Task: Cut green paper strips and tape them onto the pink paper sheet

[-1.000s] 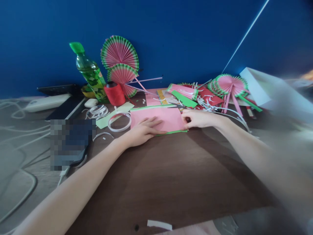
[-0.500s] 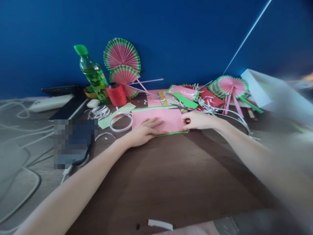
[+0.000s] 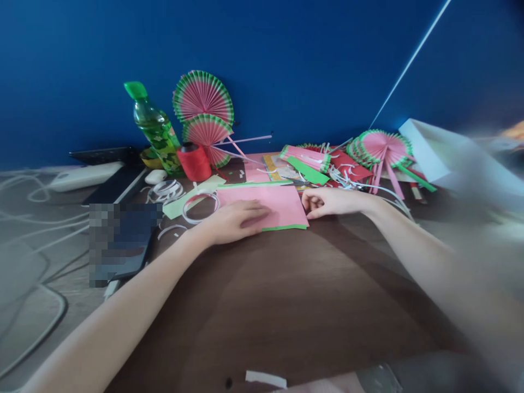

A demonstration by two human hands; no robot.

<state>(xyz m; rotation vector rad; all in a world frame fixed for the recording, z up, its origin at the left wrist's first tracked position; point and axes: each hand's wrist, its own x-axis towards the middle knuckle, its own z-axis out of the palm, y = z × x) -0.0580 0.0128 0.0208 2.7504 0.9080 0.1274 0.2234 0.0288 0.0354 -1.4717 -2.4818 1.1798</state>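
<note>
A sheet of pink paper [image 3: 282,207] with green strips along its near and far edges lies on the brown table. My left hand [image 3: 237,218] rests on its left part, fingers stretched out and palm down. At the right edge of the sheet is my right hand [image 3: 323,202], its fingers curled together and the tips touching or very near the paper. Whether anything is pinched in them is hidden. Just left of the sheet lies a roll of white tape [image 3: 184,210], partly over a pale green paper strip [image 3: 174,209].
Behind stand pleated pink-and-green paper fans [image 3: 203,93], a green bottle [image 3: 158,134] and a red thread spool [image 3: 195,164]. More fans [image 3: 385,146], paper scraps and a white box [image 3: 423,153] crowd the back right. A phone [image 3: 131,240] and cables lie left.
My right hand has shifted slightly right against the sheet, so its near right corner now shows. My left hand has slid a little left and stays flat on the paper.
</note>
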